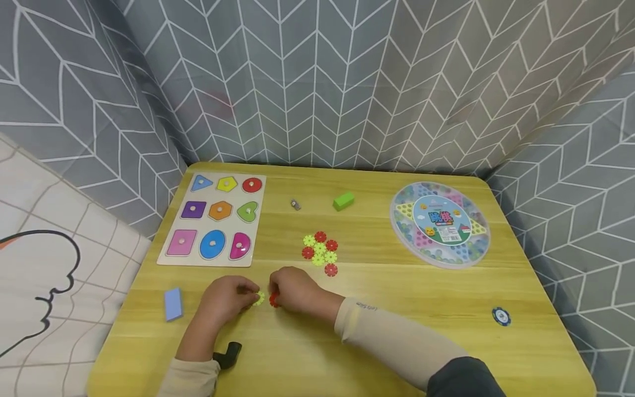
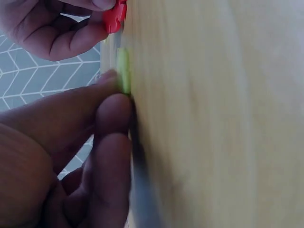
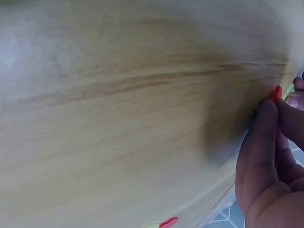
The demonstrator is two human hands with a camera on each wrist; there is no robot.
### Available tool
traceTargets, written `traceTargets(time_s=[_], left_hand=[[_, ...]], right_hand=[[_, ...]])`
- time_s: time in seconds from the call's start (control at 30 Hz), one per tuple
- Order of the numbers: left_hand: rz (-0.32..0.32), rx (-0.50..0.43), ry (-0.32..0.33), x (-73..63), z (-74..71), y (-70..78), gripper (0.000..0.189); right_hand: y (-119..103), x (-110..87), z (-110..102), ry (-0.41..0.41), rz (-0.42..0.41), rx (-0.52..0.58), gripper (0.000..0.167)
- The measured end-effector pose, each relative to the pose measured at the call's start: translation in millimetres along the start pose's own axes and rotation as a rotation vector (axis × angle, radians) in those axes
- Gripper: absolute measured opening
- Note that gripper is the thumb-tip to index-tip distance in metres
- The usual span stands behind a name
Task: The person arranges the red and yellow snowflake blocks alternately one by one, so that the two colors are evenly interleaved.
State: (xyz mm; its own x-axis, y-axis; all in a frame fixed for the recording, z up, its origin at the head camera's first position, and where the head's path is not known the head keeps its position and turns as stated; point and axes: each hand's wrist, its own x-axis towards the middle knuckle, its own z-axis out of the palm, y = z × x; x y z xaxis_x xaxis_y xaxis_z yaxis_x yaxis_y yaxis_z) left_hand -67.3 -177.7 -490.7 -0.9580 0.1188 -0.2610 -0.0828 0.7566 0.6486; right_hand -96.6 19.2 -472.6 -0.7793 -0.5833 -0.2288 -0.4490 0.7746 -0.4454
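Note:
My left hand (image 1: pixel 224 302) pinches a yellow-green snowflake disc (image 1: pixel 259 298) between thumb and fingers, low over the table. Just to its right, my right hand (image 1: pixel 296 289) pinches a red snowflake disc (image 1: pixel 273 300). In the left wrist view the yellow-green disc (image 2: pixel 124 71) is edge-on, with the red disc (image 2: pixel 114 18) a small gap away. The right wrist view shows the red disc (image 3: pixel 278 93) at the fingertips, partly covered by them. Beyond my hands lies a loose cluster of red and yellow-green snowflake discs (image 1: pixel 319 248).
A shape puzzle board (image 1: pixel 198 220) lies at the back left, a blue block (image 1: pixel 173 304) nearer me. At the back are a small grey object (image 1: pixel 295 204) and a green block (image 1: pixel 343 201). On the right are a round game board (image 1: pixel 397 226) and a blue-and-white chip (image 1: pixel 501 316).

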Motion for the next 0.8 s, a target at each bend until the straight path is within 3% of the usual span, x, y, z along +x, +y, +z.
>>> traceTargets(time_s=[0.17, 0.3, 0.53, 0.8], left_hand=[[-0.003, -0.019, -0.012, -2.9, -0.6, -4.3, 0.016], [-0.009, -0.021, -0.012, -3.6, 0.7, -5.9, 0.024], [-0.001, -0.025, -0.012, -2.8, 6.2, -4.2, 0.023], [0.011, -0.042, 0.013, -2.3, 6.3, 1.4, 0.026]], right_hand=[[-2, -0.4, 3, 0.021, -0.005, -0.041, 0.012], [6, -3.4, -2, 0.030, 0.021, 0.079, 0.012], [60, -15.2, -30, 0.151, 0.141, 0.264, 0.011], [113, -37.1, -58, 0.270, 0.333, 0.301, 0.018]])
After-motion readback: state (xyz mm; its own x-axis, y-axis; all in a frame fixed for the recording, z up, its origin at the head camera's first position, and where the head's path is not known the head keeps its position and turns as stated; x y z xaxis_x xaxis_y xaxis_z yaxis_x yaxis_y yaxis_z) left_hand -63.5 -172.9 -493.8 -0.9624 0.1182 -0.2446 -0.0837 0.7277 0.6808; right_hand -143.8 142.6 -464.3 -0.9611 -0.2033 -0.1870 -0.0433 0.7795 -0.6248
